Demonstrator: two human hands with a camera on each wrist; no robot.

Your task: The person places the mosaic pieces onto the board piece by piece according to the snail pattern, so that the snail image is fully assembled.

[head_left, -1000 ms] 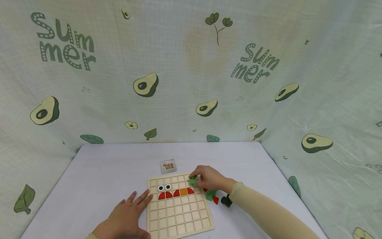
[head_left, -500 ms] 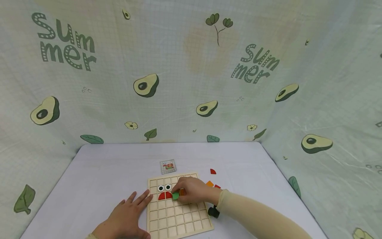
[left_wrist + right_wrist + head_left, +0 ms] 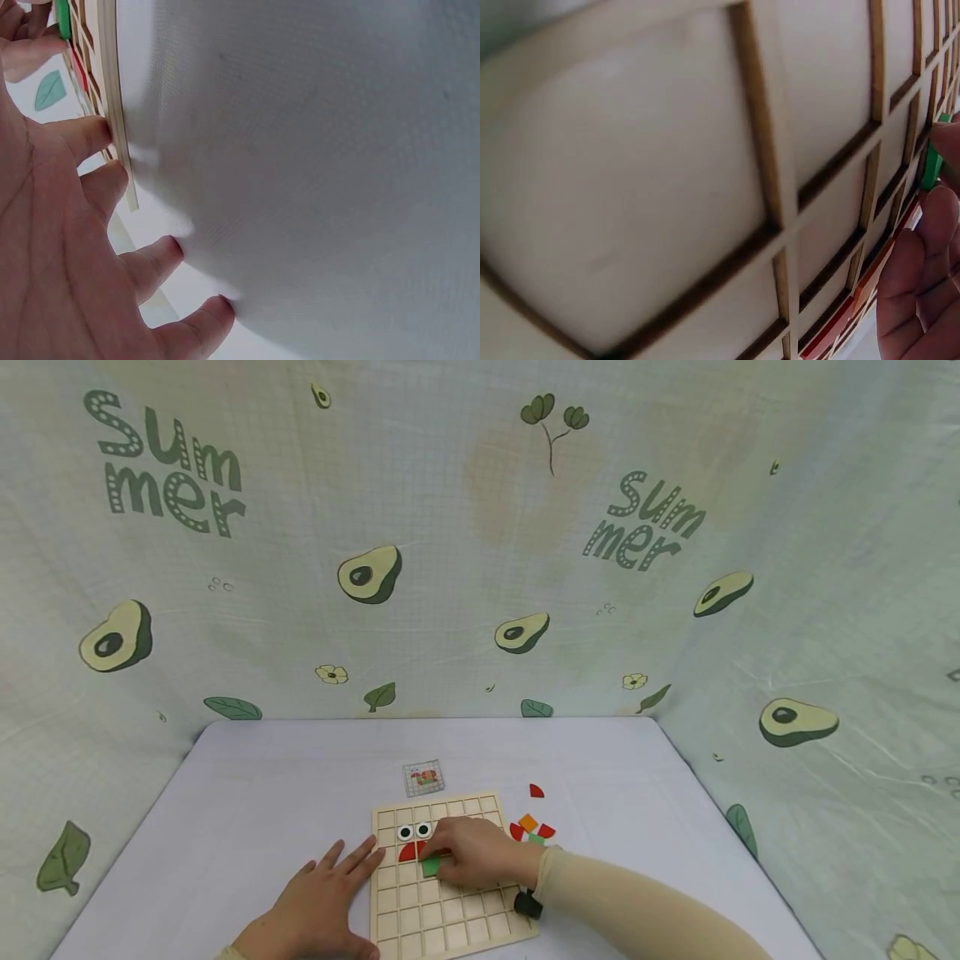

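Note:
My right hand point(image 3: 480, 852) pinches a green square tile point(image 3: 431, 867) over a cell of the wooden grid board point(image 3: 450, 935), just below the red pieces. In the right wrist view the green tile shows at the right edge between the fingertips. With fingers spread, my left hand point(image 3: 318, 897) touches the board's left edge; the left wrist view shows two of its fingers against the wooden rim point(image 3: 112, 90). Two eye discs point(image 3: 414, 832) sit in cells above a red quarter-round piece point(image 3: 408, 852). The right hand hides other pieces in that row.
Behind the board lies a small picture card point(image 3: 423, 777). To the right are loose pieces: a red quarter-round point(image 3: 536, 791), an orange square point(image 3: 528, 822) and a green piece point(image 3: 536, 839). A black object point(image 3: 528, 906) is by the right wrist.
The right hand has carried the green tile left and toward me, from the board's upper right to below the red pieces. My left hand stays at the board's edge.

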